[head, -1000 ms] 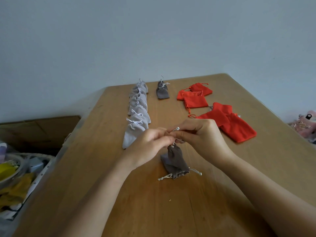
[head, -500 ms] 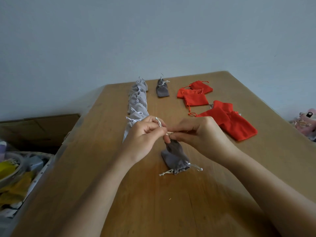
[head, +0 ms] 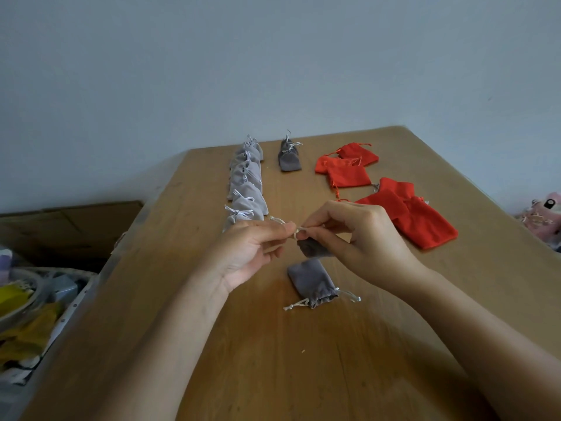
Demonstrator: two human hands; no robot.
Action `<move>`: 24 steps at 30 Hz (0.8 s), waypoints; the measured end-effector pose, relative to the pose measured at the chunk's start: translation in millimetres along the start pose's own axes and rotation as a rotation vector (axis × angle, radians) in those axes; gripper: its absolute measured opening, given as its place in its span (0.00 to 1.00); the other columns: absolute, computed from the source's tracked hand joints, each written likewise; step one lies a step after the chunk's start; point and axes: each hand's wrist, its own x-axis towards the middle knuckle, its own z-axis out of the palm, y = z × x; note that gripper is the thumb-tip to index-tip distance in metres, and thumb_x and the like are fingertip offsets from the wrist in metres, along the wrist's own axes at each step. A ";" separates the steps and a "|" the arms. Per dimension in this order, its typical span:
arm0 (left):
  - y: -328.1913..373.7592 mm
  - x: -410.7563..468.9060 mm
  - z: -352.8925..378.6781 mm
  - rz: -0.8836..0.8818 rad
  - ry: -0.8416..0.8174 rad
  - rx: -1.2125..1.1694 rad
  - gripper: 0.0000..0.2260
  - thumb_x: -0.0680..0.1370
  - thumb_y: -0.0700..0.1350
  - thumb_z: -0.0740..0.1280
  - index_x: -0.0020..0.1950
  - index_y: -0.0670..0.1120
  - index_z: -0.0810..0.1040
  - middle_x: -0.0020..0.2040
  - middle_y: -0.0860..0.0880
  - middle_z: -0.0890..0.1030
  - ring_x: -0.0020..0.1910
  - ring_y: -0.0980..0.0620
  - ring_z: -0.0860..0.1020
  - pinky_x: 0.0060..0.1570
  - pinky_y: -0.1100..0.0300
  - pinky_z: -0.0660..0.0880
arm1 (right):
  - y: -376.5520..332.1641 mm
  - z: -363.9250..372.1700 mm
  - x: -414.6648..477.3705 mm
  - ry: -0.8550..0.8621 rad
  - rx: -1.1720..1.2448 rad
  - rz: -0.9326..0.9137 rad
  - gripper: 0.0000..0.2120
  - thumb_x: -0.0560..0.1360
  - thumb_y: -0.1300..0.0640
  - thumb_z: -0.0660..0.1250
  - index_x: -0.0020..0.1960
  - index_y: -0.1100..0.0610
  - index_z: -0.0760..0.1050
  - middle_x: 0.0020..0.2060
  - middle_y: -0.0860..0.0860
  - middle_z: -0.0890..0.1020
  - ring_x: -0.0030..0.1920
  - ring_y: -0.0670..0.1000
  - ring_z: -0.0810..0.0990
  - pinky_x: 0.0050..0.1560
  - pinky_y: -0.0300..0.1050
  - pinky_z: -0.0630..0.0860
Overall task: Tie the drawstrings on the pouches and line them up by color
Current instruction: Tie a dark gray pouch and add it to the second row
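A dark grey pouch hangs above the table between my hands. My left hand pinches one end of its white drawstring and my right hand pinches the other, right at the pouch's neck. Below them a second dark grey pouch lies flat, its strings loose to both sides. A row of several tied light grey pouches runs up the left of the table. One tied dark grey pouch sits at the far end. Several red pouches lie untidily on the right.
The wooden table ends at a pale wall behind. A cardboard box and a basket of mixed clutter stand off the table's left edge. A pink object lies beyond the right edge.
My hands have drawn a little apart and risen, pulling the drawstring out between them. The held pouch has lifted clear of the one lying on the table.
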 end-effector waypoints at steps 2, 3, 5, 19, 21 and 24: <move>0.0 1.3 -1.0 -0.073 -0.017 -0.073 0.05 0.63 0.37 0.71 0.35 0.43 0.77 0.37 0.47 0.77 0.37 0.53 0.75 0.43 0.59 0.70 | -1.1 -1.1 0.1 -0.012 -0.005 -0.030 0.02 0.75 0.63 0.70 0.45 0.63 0.80 0.40 0.50 0.84 0.43 0.44 0.82 0.45 0.35 0.79; 0.0 1.7 -1.6 -0.102 -0.031 -0.093 0.06 0.64 0.37 0.72 0.36 0.43 0.76 0.38 0.47 0.76 0.37 0.54 0.74 0.44 0.59 0.70 | -1.1 -1.2 0.0 -0.019 -0.005 -0.044 0.02 0.74 0.64 0.70 0.45 0.63 0.80 0.40 0.51 0.84 0.43 0.44 0.82 0.46 0.35 0.79; 0.3 2.1 -3.5 -0.138 -0.068 -0.120 0.09 0.62 0.36 0.77 0.34 0.44 0.78 0.38 0.48 0.75 0.36 0.54 0.74 0.45 0.60 0.71 | -1.3 -1.1 -0.4 -0.027 -0.002 -0.057 0.01 0.73 0.64 0.71 0.45 0.63 0.80 0.42 0.51 0.84 0.45 0.44 0.82 0.47 0.34 0.79; -2.0 0.5 -2.0 0.038 -0.078 0.057 0.03 0.64 0.37 0.70 0.31 0.40 0.83 0.35 0.45 0.83 0.36 0.51 0.82 0.51 0.55 0.79 | -1.3 0.6 -0.6 0.014 -0.030 -0.057 0.07 0.68 0.70 0.73 0.38 0.63 0.77 0.43 0.49 0.85 0.44 0.42 0.82 0.43 0.30 0.76; -1.9 0.3 -1.7 0.055 -0.075 0.062 0.03 0.64 0.36 0.70 0.31 0.40 0.83 0.35 0.44 0.83 0.35 0.51 0.82 0.48 0.56 0.80 | -1.7 0.5 -0.6 0.024 0.015 -0.025 0.07 0.68 0.72 0.73 0.38 0.65 0.76 0.44 0.50 0.85 0.43 0.42 0.83 0.43 0.30 0.75; -1.3 -1.9 0.7 0.075 -0.091 0.046 0.04 0.65 0.36 0.69 0.31 0.39 0.83 0.34 0.44 0.83 0.34 0.51 0.83 0.46 0.58 0.80 | -3.2 -0.9 -0.9 0.006 0.080 0.008 0.06 0.69 0.74 0.70 0.39 0.67 0.75 0.45 0.53 0.85 0.39 0.38 0.82 0.39 0.29 0.75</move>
